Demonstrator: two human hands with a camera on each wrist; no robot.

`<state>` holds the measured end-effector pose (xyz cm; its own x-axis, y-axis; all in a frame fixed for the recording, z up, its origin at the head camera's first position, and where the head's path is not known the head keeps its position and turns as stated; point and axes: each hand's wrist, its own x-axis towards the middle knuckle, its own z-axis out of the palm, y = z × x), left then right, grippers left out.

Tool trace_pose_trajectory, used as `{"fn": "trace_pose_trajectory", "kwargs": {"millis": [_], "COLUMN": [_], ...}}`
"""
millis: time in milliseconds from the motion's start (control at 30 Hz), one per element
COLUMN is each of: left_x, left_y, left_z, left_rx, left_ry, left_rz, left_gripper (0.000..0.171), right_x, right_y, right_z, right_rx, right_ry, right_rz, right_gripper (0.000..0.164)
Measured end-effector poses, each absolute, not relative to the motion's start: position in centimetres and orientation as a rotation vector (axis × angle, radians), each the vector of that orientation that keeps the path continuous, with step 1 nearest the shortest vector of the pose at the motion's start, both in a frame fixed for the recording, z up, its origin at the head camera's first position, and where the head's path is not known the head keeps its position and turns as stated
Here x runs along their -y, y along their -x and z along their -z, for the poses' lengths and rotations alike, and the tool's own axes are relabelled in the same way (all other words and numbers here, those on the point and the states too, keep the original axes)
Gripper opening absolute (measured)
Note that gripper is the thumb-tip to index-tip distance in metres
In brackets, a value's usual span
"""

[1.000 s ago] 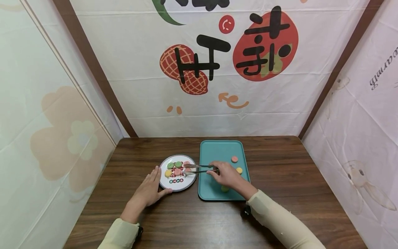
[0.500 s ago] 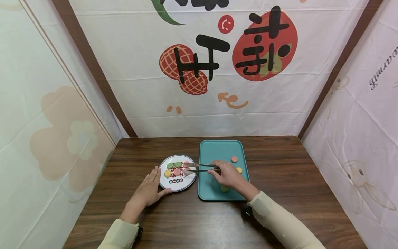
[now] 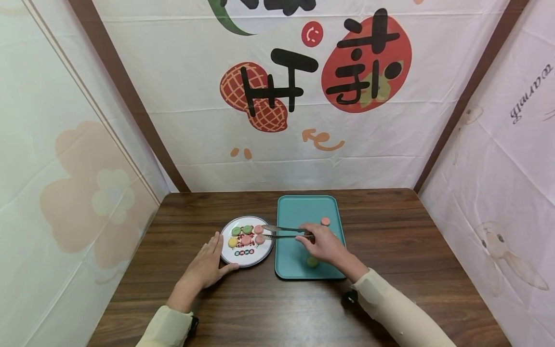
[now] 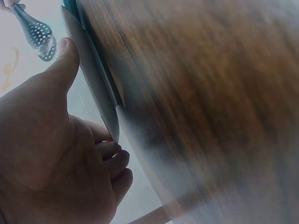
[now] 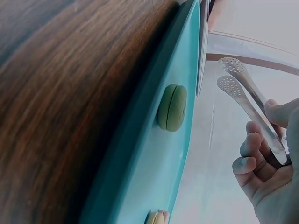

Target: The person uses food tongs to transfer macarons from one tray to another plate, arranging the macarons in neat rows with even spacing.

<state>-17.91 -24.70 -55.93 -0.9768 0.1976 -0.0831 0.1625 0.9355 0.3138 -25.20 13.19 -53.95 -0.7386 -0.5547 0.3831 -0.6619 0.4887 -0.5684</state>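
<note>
My right hand [image 3: 323,243] holds metal tongs [image 5: 254,105] over the teal tray [image 3: 305,207]. Their perforated ends stand apart with nothing between them, overlapping the right rim of the round white plate [image 3: 247,260] in the head view. On the plate sit several macarons in two rows: green ones, a yellow macaron [image 3: 232,242] and pink ones, with a pink macaron [image 3: 259,239] just left of the tong tips. My left hand [image 3: 205,262] rests against the plate's left side, fingers extended along the rim and thumb [image 4: 67,58] at its front edge.
A green macaron [image 5: 173,107] lies near the tray's front, a pink macaron [image 3: 325,221] farther back; a yellow macaron [image 5: 156,218] is mostly hidden behind my right hand in the head view. Plate and tray stand side by side on the wooden table [image 3: 277,308]. Printed cloth walls surround it.
The tongs have drawn back to the right, off the pink macarons at the plate's right side, which now lie uncovered. The left hand keeps its place at the plate.
</note>
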Motion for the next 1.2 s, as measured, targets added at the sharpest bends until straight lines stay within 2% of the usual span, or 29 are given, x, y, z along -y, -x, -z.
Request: {"fn": "trace_pose_trajectory", "kwargs": {"millis": [1000, 1200], "left_x": [24.9, 24.8], "left_y": [17.9, 17.9], "left_z": [56.1, 56.2], "left_rx": [-2.985, -2.985], "left_ry": [-0.269, -0.271], "left_rz": [-0.477, -0.475], "left_gripper": [0.109, 0.109], "right_x": [-17.2, -18.2], "right_y": [23.7, 23.3], "right_z": [53.8, 53.9], "right_rx": [2.497, 2.496], "right_ry": [-0.993, -0.959], "right_rz": [-1.087, -1.087], "right_gripper": [0.031, 0.026]}}
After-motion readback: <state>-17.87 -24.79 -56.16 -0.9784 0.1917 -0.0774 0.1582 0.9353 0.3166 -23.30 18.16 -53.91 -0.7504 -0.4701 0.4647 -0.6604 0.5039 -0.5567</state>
